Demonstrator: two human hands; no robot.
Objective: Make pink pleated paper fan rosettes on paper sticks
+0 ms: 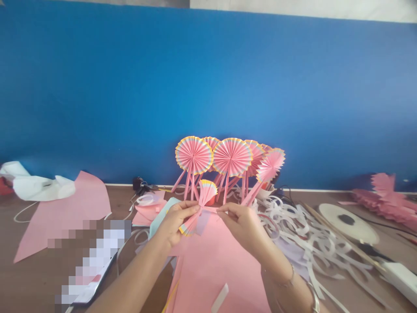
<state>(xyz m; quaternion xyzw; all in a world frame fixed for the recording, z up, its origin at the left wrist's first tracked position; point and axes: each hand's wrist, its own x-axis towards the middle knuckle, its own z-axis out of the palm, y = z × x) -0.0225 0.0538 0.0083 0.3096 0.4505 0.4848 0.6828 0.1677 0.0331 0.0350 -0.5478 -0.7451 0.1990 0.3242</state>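
Note:
My left hand [177, 221] pinches a pleated pink paper fan [206, 193] at its gathered middle. The fan's two ends flare out, one upward and one down to the left, with yellow and pale blue edges. To its right, the fingers of my right hand [239, 224] are closed on the end of a thin pink paper strip [213, 209], which reaches the fan's middle. Under both hands lies a stack of pink paper sheets [215, 261]. Behind them stand several finished round paper fans [231, 157] on pink sticks, leaning close together.
Curled white paper strips [302, 230] heap up on the right, beside a round cream disc [348, 224]. More pleated pink paper [387, 195] lies at far right. On the left are a pink sheet [71, 213] and a blurred-out phone [97, 269]. A blue panel [130, 87] rises behind.

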